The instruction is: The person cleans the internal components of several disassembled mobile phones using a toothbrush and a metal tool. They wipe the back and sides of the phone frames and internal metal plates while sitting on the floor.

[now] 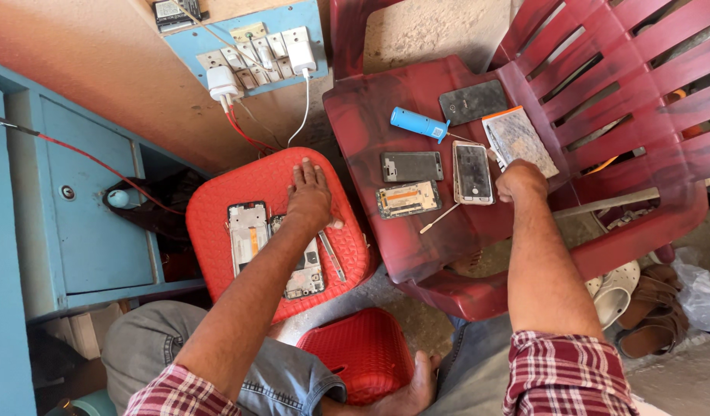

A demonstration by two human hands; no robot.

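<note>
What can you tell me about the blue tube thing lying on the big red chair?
The blue tube is a short, round cylinder with a smooth bright blue skin, like plastic wrap, and a paler end cap on its right side. It lies flat on the dark red chair seat, tilted a little down to the right. A dark phone back sits just right of it, and a grey phone panel lies below it. No hand touches it.

From my feed I see a pale orange wall [101, 54] carrying a blue switchboard [247, 46] with white plugs and trailing red and white wires. A blue cabinet [85, 216] fills the left side. A dark red plastic chair [601, 100] stands on the grey concrete floor [678, 377], sandals [648, 308] beside it, daylight across the seat back
</note>
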